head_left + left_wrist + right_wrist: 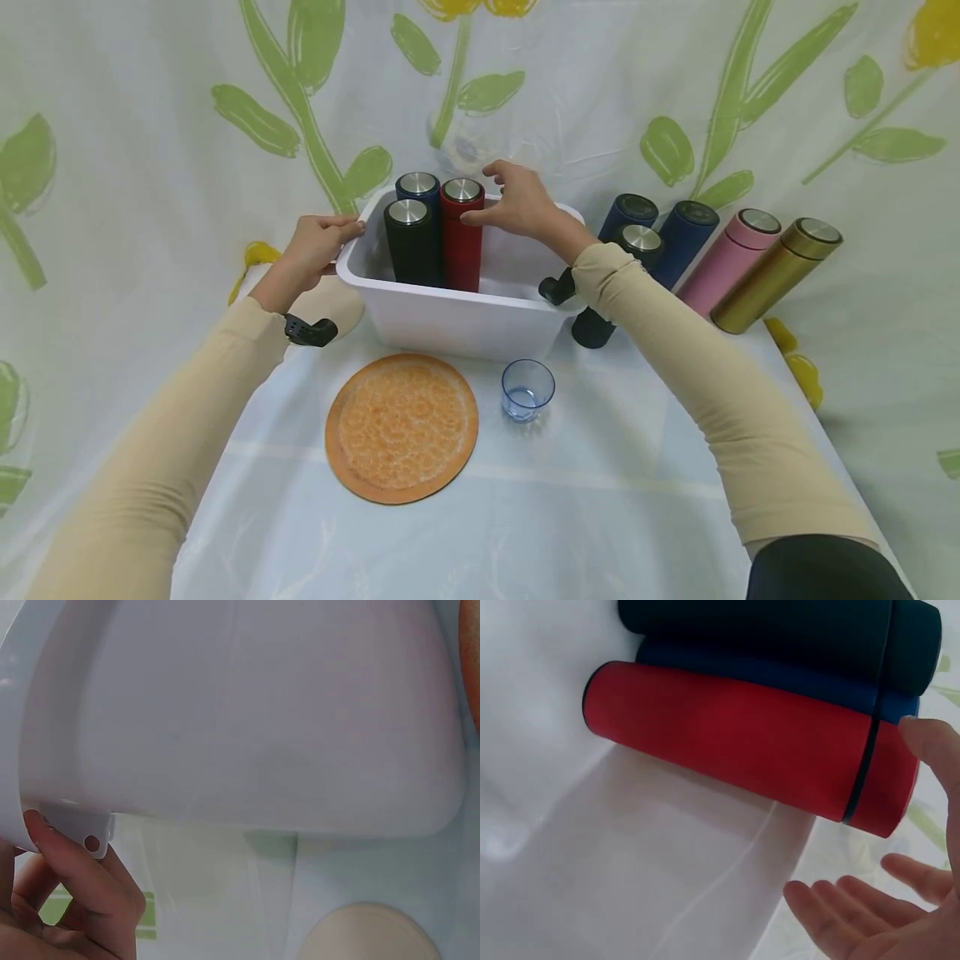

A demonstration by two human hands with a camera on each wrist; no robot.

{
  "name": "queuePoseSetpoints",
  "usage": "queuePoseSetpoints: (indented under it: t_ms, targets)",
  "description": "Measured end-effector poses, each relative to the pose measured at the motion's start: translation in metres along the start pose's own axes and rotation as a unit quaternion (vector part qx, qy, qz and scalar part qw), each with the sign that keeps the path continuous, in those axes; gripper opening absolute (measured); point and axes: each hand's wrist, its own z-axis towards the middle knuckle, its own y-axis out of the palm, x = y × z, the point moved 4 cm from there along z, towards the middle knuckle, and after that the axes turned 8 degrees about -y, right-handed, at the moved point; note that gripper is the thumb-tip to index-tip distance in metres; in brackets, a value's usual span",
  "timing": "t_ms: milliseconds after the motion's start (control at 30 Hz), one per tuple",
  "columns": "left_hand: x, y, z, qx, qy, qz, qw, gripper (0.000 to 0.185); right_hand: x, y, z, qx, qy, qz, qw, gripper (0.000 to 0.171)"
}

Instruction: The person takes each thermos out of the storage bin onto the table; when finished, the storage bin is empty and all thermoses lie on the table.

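Observation:
A white plastic tub (457,325) holds three upright thermos flasks at its left end: a black flask (411,254), a blue flask (432,200) behind it, and a red flask (462,242) with a steel-topped lid. My left hand (313,248) grips the tub's left rim; in the left wrist view its fingers curl round a rim tab with a hole. Just right of the red flask's lid, my right hand (521,204) hovers over the tub, thumb and fingers spread. The right wrist view shows the palm holding nothing, the thumb tip overlapping the red flask's (735,739) top end.
Right of the tub stand a pink flask (731,258), a gold flask (776,275), and blue and black flasks partly behind the right arm. A round orange mat (401,429) and a clear glass (527,390) lie in front. A beige round piece (333,302) is left.

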Motion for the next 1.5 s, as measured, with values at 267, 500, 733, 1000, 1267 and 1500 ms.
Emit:
queuePoseSetpoints:
  t_ms: [267,500,733,1000,1267,1500]
  targets:
    - [0.002,0.002,0.000,-0.001,-0.009,0.001,1.0000,0.052,-0.001,0.007,0.011,0.000,-0.009,0.022,1.000,0.079]
    - [0.002,0.002,-0.002,0.004,-0.006,0.001,1.0000,0.052,-0.005,0.016,0.019,-0.001,-0.038,0.016,0.999,0.070]
    - [0.001,0.002,-0.002,0.001,-0.008,-0.001,1.0000,0.052,-0.002,0.020,0.018,-0.009,-0.012,0.033,0.999,0.064]
    - [0.001,0.002,0.000,-0.002,-0.006,0.001,1.0000,0.052,0.001,0.020,0.014,-0.018,-0.021,0.027,0.999,0.066]
    - [0.001,0.002,0.000,0.003,-0.006,0.000,1.0000,0.050,0.001,0.014,0.008,0.011,-0.036,0.040,0.998,0.062]
    - [0.002,0.002,0.000,0.002,-0.010,-0.006,0.9999,0.051,-0.002,0.002,-0.002,0.038,-0.048,0.040,0.997,0.063]
